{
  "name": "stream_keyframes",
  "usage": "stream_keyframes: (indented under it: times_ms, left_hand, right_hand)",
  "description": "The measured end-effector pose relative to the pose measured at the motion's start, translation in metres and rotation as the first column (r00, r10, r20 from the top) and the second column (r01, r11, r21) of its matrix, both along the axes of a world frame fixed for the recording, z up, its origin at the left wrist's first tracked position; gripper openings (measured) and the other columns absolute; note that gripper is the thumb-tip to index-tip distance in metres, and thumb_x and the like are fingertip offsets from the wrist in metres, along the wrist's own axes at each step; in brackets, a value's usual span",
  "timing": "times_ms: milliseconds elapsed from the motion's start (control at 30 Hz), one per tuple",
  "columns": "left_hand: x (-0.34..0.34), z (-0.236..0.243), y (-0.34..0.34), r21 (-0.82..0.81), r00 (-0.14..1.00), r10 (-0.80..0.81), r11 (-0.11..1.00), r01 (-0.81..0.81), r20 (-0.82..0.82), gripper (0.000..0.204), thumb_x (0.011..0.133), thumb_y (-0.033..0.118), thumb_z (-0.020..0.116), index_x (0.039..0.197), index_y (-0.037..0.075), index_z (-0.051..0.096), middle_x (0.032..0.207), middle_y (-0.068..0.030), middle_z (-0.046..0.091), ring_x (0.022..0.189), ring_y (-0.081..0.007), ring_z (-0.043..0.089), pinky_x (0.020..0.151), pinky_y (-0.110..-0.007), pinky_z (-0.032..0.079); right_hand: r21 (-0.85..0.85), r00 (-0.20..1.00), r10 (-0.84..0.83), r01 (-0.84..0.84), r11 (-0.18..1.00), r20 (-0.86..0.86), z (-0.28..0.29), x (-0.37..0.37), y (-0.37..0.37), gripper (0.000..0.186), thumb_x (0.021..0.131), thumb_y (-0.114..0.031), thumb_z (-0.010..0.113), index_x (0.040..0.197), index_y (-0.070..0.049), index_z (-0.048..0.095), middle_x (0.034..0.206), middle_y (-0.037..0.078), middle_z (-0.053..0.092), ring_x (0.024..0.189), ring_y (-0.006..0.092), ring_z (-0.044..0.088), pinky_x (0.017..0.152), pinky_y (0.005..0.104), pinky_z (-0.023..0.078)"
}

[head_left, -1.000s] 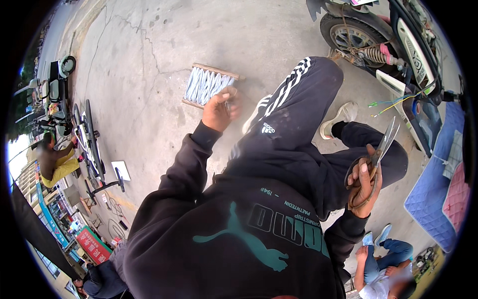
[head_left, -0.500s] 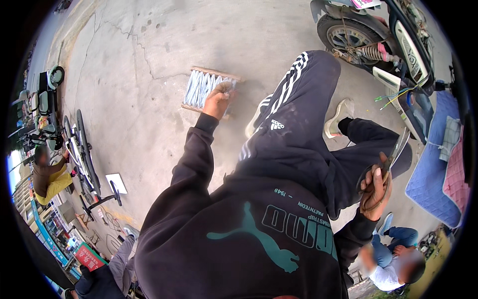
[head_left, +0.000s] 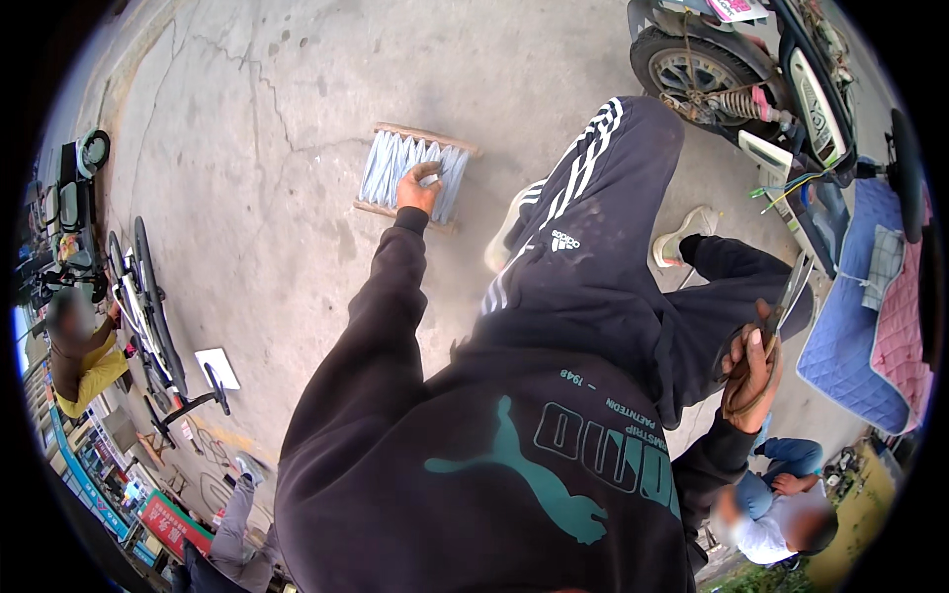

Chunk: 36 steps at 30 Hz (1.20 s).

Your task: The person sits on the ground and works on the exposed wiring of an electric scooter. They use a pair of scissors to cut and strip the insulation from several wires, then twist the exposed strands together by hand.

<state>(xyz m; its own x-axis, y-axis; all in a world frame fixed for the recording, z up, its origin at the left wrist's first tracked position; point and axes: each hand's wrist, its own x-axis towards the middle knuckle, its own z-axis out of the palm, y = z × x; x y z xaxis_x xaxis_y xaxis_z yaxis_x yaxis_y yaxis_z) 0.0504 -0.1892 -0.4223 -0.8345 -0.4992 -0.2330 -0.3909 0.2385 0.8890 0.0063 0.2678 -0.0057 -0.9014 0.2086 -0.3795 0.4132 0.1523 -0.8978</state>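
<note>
My left hand (head_left: 417, 190) is over a small folding stool (head_left: 381, 170) with wooden rails and a seat of pale blue-white cord lacing. Its thumb and fingers are curled into a pinch; a small whitish bit shows between them, too small to name. On the right, my right hand (head_left: 751, 374) grips a pair of large scissors (head_left: 794, 289) by the handles. The blades point up and away, beside my bent knee.
A motor scooter (head_left: 712, 79) stands at the far right, loose wires hanging from it. Quilted blue and pink padding (head_left: 835, 336) lies beside it. A bicycle (head_left: 146, 306) is at the left. Other people sit at both sides. Cracked concrete ground (head_left: 297, 257) surrounds the stool.
My left hand has shifted slightly left and nearer to me, and its fingers are turned differently over the stool. The scissors stay in my right hand. The whole view has shifted a little.
</note>
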Motion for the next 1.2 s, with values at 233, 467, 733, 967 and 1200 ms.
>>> stream_keyframes:
  times_ms: [233, 467, 733, 967, 1200]
  left_hand:
    - [-0.008, -0.013, 0.005, -0.181, 0.985, -0.133, 0.972, 0.151, 0.108, 0.049, 0.072, -0.001, 0.071, 0.120, 0.004, 0.063, 0.111, -0.0108, 0.071, 0.108, -0.0247, 0.066, 0.096, -0.033, 0.049]
    - [0.028, -0.021, -0.008, -0.383, 0.978, -0.171, 0.901, 0.203, 0.116, 0.074, 0.067, -0.004, 0.067, 0.138, -0.002, 0.048, 0.136, -0.0212, 0.053, 0.129, -0.0378, 0.048, 0.113, -0.041, 0.035]
    - [-0.120, 0.279, 0.132, -0.325, 0.884, -0.373, 0.904, 0.277, -0.283, 0.027, 0.095, 0.008, 0.059, 0.120, 0.000, 0.062, 0.109, -0.0101, 0.067, 0.087, -0.0157, 0.062, 0.075, -0.030, 0.050]
    - [-0.258, 0.407, 0.362, -0.647, 0.439, -0.839, 0.533, 0.545, -0.321, 0.035, 0.090, 0.008, 0.067, 0.122, 0.002, 0.057, 0.111, -0.0139, 0.061, 0.088, -0.0245, 0.065, 0.071, -0.034, 0.054]
    - [-0.339, 0.403, 0.435, -0.773, 0.406, -0.910, 0.194, 0.604, 0.089, 0.035, 0.087, 0.018, 0.070, 0.120, 0.011, 0.063, 0.104, -0.0133, 0.068, 0.084, -0.0338, 0.068, 0.070, -0.040, 0.055]
  right_hand:
    - [-0.072, 0.999, -0.040, 0.041, 0.997, 0.014, -0.006, 0.010, 0.013, 0.064, 0.092, -0.021, 0.066, 0.142, 0.008, 0.038, 0.084, 0.001, 0.048, 0.068, 0.0082, 0.046, 0.053, 0.0217, 0.037]
    - [-0.186, 0.934, -0.254, 0.211, 0.960, -0.251, -0.003, -0.006, 0.040, 0.051, 0.091, -0.017, 0.068, 0.130, 0.008, 0.047, 0.072, 0.004, 0.051, 0.057, 0.0100, 0.049, 0.053, 0.0236, 0.042]
    - [-0.173, 0.778, -0.376, 0.335, 0.926, -0.503, -0.031, -0.092, 0.099, 0.045, 0.089, -0.014, 0.072, 0.125, 0.002, 0.049, 0.101, 0.013, 0.067, 0.083, 0.0142, 0.064, 0.068, 0.0255, 0.050]
    - [-0.296, 0.823, -0.307, 0.178, 0.939, -0.478, -0.083, -0.233, 0.139, 0.051, 0.087, -0.014, 0.069, 0.131, -0.002, 0.047, 0.114, 0.012, 0.066, 0.100, 0.0177, 0.066, 0.076, 0.0291, 0.051]
    - [-0.436, 0.927, -0.090, -0.084, 0.896, -0.365, -0.080, -0.279, 0.164, 0.048, 0.087, -0.013, 0.064, 0.130, -0.001, 0.047, 0.115, 0.013, 0.066, 0.106, 0.0205, 0.065, 0.084, 0.0315, 0.051]
